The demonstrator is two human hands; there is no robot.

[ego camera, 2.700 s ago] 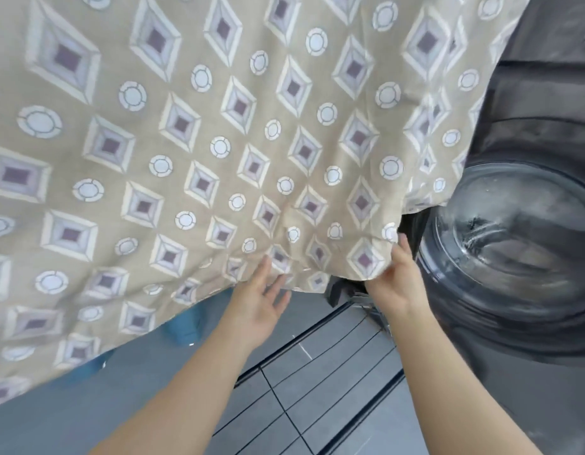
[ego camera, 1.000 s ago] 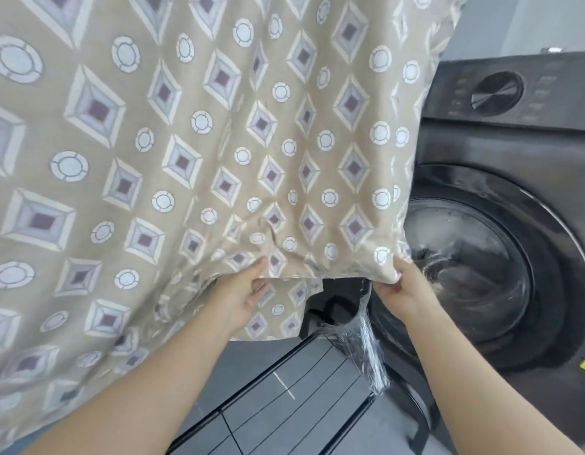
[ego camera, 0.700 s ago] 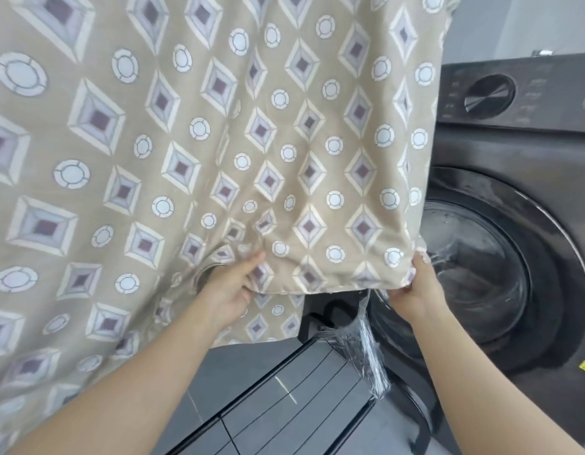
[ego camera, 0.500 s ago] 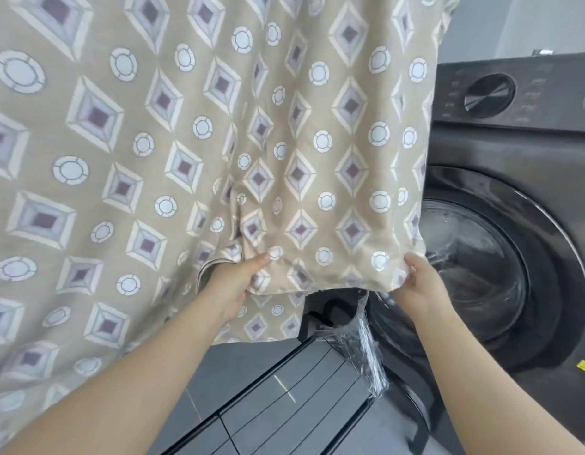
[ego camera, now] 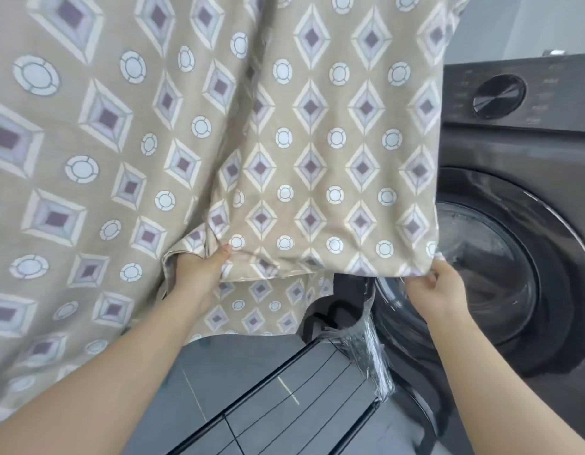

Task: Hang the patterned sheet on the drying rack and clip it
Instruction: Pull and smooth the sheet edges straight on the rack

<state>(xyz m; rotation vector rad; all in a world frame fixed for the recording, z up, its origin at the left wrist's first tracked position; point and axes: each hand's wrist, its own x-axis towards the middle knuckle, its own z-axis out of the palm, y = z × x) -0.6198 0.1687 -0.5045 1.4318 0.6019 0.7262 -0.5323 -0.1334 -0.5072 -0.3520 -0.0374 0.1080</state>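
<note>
The beige patterned sheet (ego camera: 310, 133), printed with diamonds and circles, hangs down from above and fills most of the view. My left hand (ego camera: 199, 274) grips its lower hem, thumb on the front and fingers behind the cloth. My right hand (ego camera: 435, 290) pinches the sheet's bottom right corner. Between my hands the hem is stretched flat. A black drying rack (ego camera: 284, 408) with thin rails shows low in the middle, below the sheet. The bar the sheet hangs from is hidden, and no clips are visible.
A dark front-loading washing machine (ego camera: 514, 224) stands at the right, its round door right behind my right hand. Crumpled clear plastic wrap (ego camera: 369, 349) clings to the rack's corner. Grey floor tiles (ego camera: 218, 366) lie underneath.
My hands have moved apart along the hem, the right one further right, pulling the lower edge taut and flattening the folds that bunched near my left hand.
</note>
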